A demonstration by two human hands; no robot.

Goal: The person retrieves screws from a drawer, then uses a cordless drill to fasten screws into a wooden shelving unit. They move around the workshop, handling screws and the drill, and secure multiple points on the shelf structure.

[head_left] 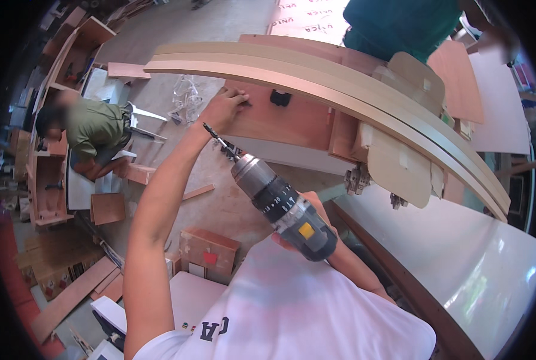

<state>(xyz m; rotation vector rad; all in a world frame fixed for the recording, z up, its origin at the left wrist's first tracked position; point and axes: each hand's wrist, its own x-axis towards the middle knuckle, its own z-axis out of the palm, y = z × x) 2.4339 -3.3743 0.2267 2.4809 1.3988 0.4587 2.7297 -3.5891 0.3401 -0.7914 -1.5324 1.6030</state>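
My left hand [223, 108] presses flat on a reddish-brown plywood panel [280, 123] that lies under several long pale boards [316, 75]. My right hand [316, 207] grips a grey cordless drill [283, 207] with a yellow patch on its body. The drill's bit [217, 139] points up and left, its tip just below my left wrist and near the panel's left edge. A small black fitting [280, 97] sits on the panel to the right of my left hand.
A glossy white sheet [478, 258] lies at right with a dark wooden edge. A person in a green shirt [94, 126] crouches at left among wooden cabinet parts; another in a teal top [400, 24] stands at the top. Wood offcuts and a small box [208, 252] litter the floor.
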